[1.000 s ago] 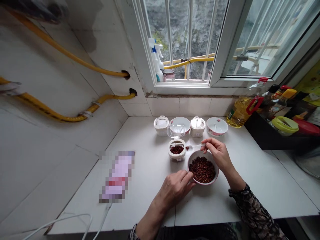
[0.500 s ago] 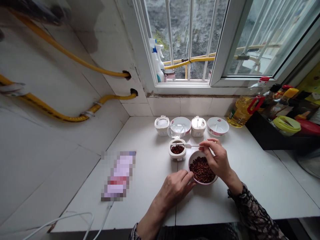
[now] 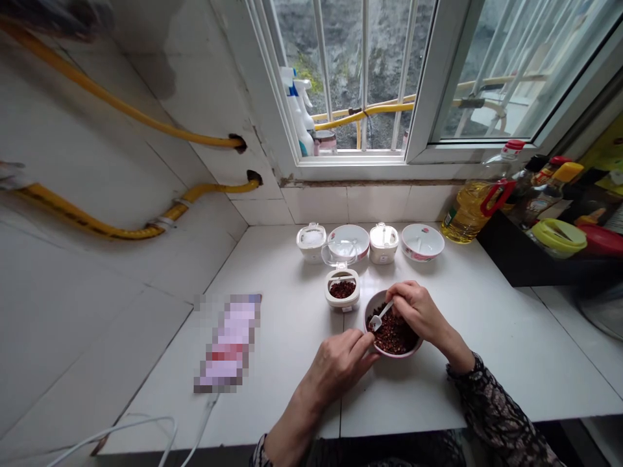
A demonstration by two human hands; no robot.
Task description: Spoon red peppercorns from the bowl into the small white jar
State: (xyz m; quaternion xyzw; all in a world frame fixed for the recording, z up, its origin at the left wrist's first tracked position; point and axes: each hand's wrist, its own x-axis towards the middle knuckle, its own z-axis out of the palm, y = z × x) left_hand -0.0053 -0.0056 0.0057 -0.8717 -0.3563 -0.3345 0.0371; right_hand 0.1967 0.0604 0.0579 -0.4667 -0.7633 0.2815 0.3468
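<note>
A bowl (image 3: 395, 355) of dark red dried spice stands on the white counter. My left hand (image 3: 341, 363) grips its left rim, thumb and fingers pressed together there. My right hand (image 3: 418, 311) is over the bowl's right side, closed on a small white spoon (image 3: 382, 315). The spoon's head rests at the spice near the left inner side. Just behind and left of the bowl is a small cream jar (image 3: 342, 302) with its clear lid raised and the same dark red spice inside.
Along the back stand two lidded white jars (image 3: 311, 244) (image 3: 384, 245) and two patterned bowls (image 3: 349, 241) (image 3: 423, 244). An oil bottle (image 3: 464, 211) and a black rack (image 3: 506, 253) of condiments are at right. A blurred pinkish item (image 3: 228, 340) with a white cable lies at left.
My right hand has moved the spoon from over the cream jar's opening down into the bowl. My left hand still holds the bowl's rim. The view has shifted slightly.
</note>
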